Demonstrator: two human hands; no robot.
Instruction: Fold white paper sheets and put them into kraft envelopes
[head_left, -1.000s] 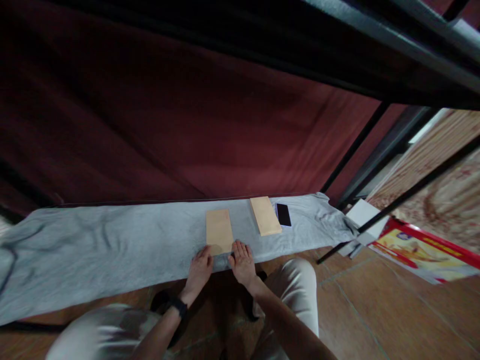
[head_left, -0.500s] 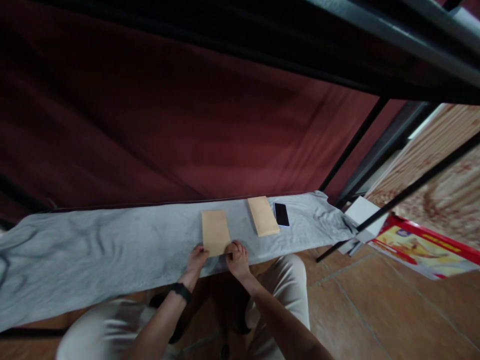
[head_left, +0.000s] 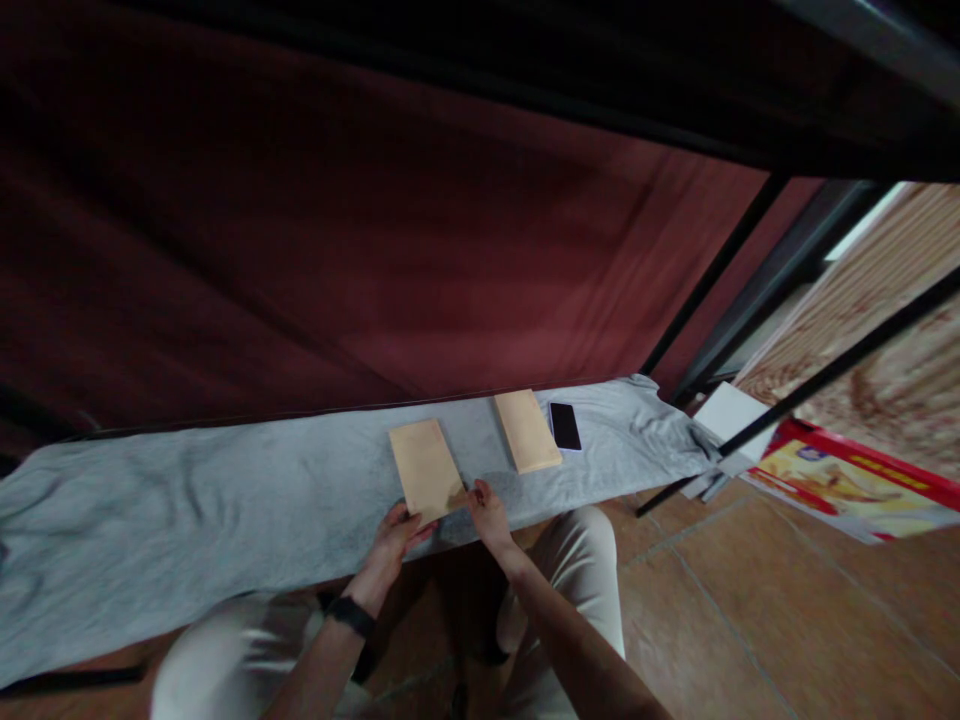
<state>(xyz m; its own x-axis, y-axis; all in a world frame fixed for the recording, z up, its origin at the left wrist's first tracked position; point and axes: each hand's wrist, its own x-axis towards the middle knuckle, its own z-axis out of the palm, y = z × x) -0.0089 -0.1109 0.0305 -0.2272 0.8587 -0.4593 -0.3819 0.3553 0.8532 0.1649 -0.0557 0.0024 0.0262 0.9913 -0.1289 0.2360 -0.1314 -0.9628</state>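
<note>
A tan paper envelope (head_left: 427, 468) lies slanted over the grey cloth, its far end leaning left. My left hand (head_left: 400, 533) grips its near left corner, thumb on top and fingers underneath. At the near right corner, my right hand (head_left: 486, 508) has its fingers closed on the edge; the fingertips are small and partly hidden. To the right rests a thicker stack of similar tan envelopes (head_left: 527, 430), with a dark-screened phone (head_left: 565, 427) beside it.
The grey cloth (head_left: 247, 500) covers a long narrow surface against a dark red curtain (head_left: 450, 250). Black metal bars (head_left: 716, 270) stand to the right. A white box (head_left: 731, 412) and a red and yellow carton (head_left: 855, 480) sit near the tiled floor (head_left: 720, 580).
The envelope has turned, its far end swinging left. My left hand has slid fingers beneath its corner, and my right hand has shifted slightly right.
</note>
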